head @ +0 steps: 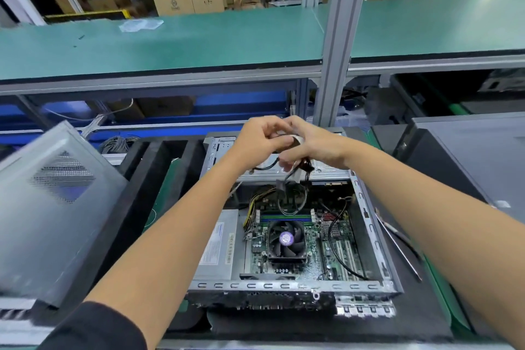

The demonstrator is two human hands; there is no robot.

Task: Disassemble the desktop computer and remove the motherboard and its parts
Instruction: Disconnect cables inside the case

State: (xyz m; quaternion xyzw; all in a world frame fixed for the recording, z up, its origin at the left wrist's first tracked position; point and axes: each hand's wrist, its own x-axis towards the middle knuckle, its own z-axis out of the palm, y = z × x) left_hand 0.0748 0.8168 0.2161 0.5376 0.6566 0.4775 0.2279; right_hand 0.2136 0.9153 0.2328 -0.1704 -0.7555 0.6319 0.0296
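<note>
Frame centre: left hand (255, 136) and right hand (309, 145) both pinch black cable bundle (301, 170), fingers curled, above open case (372, 224).

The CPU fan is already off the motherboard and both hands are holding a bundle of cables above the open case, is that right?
Not quite. The head view shows the CPU fan still seated on the motherboard inside the open case. The rest holds: the left hand and right hand hold the bundle of cables above it.

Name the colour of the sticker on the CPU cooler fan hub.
Purple sticker, clearest in the head view.
</note>
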